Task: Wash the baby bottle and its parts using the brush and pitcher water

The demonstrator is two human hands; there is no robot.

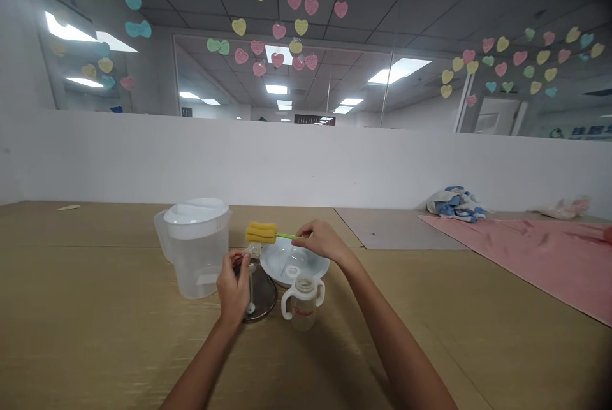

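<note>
My right hand (319, 239) pinches the thin green handle of a bottle brush with a yellow sponge head (262, 232), held level and pointing left. My left hand (235, 285) has its fingers closed on a small clear piece (252, 250) that looks like a bottle nipple, just below the sponge. Under it, a white straw with a round end (251, 307) shows against a dark metal tray (264, 298); whether it joins the clear piece I cannot tell. A clear baby bottle (304, 309) with two white handles stands upright and uncapped in front.
Behind the bottle, a white bowl (321, 265) holds a clear dome-shaped cover (293, 259) and a white ring. A lidded translucent pitcher (198, 257) stands left of the tray. Far right lie a pink cloth (535, 250) and a crumpled blue-and-white cloth (456, 204). A white wall backs the table.
</note>
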